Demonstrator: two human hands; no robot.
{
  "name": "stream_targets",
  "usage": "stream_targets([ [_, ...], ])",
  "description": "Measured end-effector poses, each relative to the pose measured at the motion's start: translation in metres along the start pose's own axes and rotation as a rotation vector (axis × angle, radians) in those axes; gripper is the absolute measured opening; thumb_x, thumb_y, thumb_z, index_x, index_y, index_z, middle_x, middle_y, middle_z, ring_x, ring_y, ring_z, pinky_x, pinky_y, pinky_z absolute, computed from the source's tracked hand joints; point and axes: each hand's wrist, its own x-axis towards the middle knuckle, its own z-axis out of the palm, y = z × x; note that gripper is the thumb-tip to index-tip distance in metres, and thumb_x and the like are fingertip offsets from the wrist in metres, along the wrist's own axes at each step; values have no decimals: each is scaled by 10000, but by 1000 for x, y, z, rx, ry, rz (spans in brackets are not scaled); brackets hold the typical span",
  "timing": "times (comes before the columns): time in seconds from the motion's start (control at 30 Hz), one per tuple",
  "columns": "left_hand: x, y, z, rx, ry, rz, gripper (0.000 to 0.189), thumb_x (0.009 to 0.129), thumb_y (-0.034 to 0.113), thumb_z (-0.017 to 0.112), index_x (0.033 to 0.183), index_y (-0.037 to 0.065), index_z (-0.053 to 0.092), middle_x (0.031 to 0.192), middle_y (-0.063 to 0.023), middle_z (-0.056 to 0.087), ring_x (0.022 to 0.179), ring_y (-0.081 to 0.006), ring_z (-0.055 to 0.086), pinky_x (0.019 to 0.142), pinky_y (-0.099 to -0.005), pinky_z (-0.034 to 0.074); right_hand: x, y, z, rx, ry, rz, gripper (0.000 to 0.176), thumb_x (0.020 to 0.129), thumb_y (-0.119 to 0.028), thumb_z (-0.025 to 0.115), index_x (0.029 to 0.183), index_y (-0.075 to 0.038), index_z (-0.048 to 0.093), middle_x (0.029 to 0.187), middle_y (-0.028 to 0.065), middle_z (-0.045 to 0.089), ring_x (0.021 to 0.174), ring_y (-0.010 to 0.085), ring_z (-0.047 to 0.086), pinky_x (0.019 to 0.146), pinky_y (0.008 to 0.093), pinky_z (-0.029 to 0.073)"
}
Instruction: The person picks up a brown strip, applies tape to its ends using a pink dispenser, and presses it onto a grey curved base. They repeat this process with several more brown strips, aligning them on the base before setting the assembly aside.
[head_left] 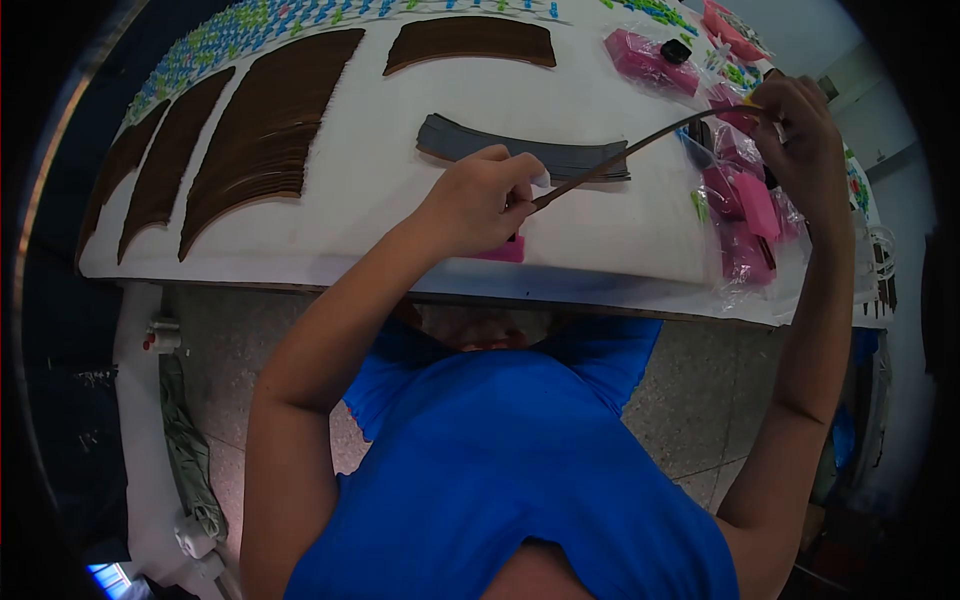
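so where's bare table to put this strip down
Bare table lies between the fanned brown stacks and the grey stack, and along the near edge between the left hand and the pink bags. Crowded: the right end under the right hand, and the far edge's coloured clips. Both hands hold the brown strip.

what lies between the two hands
In the head view, a thin brown strip runs from the left hand to the right hand, each pinching an end; behind it lies a grey stack on the table.
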Motion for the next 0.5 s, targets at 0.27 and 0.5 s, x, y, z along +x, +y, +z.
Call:
stream_targets([
  [0.27,-2,-14,-47,-1006,-152,-334,169,923,37,722,1076,52,653,885,-23,716,818,-123,659,759,-292,528,-8,49,19,685,-168,367,188,868,10,577,1050,-19,616,907,-12,533,876,100,570,839,288,517],
  [0.5,-16,-27,-79,-1372,-76,-424,140,906,10,662,1027,79,672,968,-11,694,863,-98,628,769,-270,488,-59,26,64,1247,-340,792,90,840,-47,554,921,-80,575,892,-42,519,763,60,473,706,222,417],
])
